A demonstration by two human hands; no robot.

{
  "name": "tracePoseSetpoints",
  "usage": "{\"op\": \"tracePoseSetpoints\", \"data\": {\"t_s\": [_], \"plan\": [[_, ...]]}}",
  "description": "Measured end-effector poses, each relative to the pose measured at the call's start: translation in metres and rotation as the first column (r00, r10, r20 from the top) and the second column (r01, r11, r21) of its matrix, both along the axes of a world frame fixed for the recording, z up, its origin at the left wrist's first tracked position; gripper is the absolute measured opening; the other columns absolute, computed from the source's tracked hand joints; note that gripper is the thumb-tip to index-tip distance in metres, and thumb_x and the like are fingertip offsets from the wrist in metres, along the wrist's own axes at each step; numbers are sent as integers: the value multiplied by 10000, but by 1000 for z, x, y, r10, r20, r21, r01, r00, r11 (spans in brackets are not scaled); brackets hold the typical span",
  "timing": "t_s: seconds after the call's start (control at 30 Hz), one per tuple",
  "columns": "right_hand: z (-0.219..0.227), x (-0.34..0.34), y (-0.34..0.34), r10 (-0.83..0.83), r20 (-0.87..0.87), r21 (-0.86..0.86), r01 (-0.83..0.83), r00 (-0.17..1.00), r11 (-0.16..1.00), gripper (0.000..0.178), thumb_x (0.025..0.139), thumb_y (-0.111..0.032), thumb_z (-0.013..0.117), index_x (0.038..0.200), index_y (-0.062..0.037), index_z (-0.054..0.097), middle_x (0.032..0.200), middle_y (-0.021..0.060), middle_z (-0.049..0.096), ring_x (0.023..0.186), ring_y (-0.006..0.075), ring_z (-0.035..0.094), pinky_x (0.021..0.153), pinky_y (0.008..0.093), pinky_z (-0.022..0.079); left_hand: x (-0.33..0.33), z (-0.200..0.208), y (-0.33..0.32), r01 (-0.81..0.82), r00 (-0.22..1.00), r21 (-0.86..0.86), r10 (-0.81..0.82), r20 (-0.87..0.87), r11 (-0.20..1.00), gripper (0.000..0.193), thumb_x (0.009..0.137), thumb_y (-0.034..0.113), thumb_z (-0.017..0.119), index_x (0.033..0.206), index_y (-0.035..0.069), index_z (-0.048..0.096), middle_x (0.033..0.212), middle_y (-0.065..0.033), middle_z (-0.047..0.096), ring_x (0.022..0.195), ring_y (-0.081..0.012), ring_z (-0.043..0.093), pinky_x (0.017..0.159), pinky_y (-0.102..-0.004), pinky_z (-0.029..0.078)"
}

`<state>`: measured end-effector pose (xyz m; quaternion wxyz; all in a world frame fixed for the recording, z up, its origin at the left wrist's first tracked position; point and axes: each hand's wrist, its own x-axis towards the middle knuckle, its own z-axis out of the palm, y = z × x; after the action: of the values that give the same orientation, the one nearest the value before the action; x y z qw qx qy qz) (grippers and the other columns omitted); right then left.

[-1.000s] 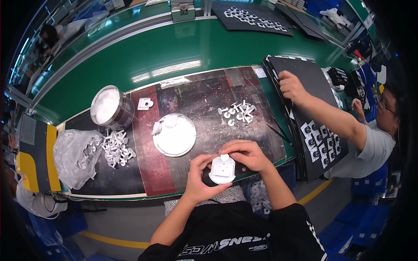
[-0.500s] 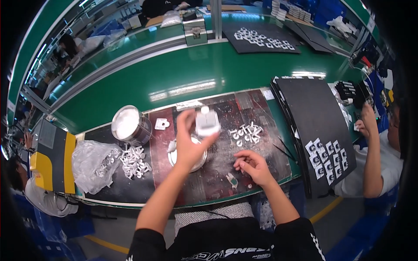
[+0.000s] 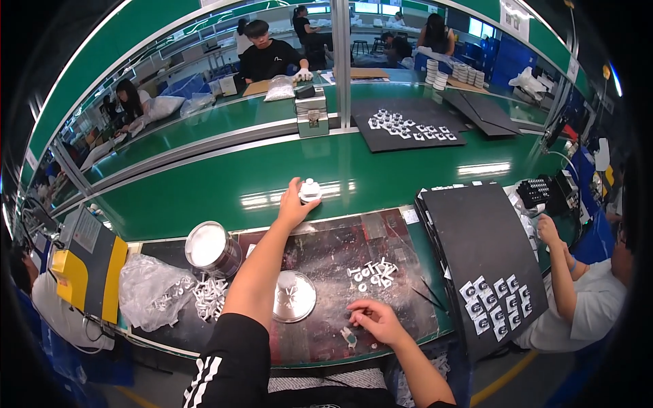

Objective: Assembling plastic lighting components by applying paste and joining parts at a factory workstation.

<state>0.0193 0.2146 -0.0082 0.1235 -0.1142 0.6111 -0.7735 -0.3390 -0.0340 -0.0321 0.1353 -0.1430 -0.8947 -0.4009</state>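
With my left arm stretched forward, my left hand (image 3: 294, 206) grips a small white container with a round cap (image 3: 310, 191) over the green surface beyond the work mat. My right hand (image 3: 379, 322) hovers low over the dark red mat (image 3: 326, 262), fingers loosely bent and apart, with nothing seen in them. Just beside it lies a small white-and-green piece (image 3: 349, 337). Between my arms is a round silvery dish (image 3: 306, 309) with several small white bits in it. Several white T-shaped plastic parts (image 3: 379, 273) lie loose beyond my right hand.
To the left are an open tin (image 3: 209, 248) with white contents, a clear plastic bag (image 3: 146, 289) and a heap of white parts (image 3: 207, 299). A black board (image 3: 476, 231) bearing several small pieces stands right. Beside it a co-worker's hand (image 3: 546, 230) works. A metal box (image 3: 312, 114) stands ahead.
My left hand has carried the white container forward, from above the dish to the green surface, uncovering the dish. My right hand's fingers have loosened slightly. The view has tilted up.
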Motion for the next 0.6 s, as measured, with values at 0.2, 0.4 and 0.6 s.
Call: {"op": "tracePoseSetpoints", "data": {"t_s": [0.2,0.4,0.6], "plan": [[1,2,3,-7,12,19,7,1000,1000,280,1033,-64,625,1300,16,647,1027,75,704,934,122,659,866,277,544,27,37,7,-100,992,-120,91,-84,988,1154,752,391,909,1611,44,220,1557,-284,397,1468,-436,376,1213,-496,322],[1,5,4,-40,-18,46,41,999,998,271,1019,-43,628,1280,25,651,981,58,689,910,118,655,832,270,529,181,111,-1,416,886,-1,-405,-226,909,335,891,173,746,1198,61,673,1213,-166,685,1171,-351,631,1026,-447,494],[7,7,-3,-74,-61,161,83,995,983,238,1011,-49,633,1235,20,675,954,53,697,885,121,678,771,258,536,317,112,-131,105,971,-252,-154,-183,962,116,855,140,735,951,81,710,861,-129,711,829,-356,686,747,-464,541]]}}
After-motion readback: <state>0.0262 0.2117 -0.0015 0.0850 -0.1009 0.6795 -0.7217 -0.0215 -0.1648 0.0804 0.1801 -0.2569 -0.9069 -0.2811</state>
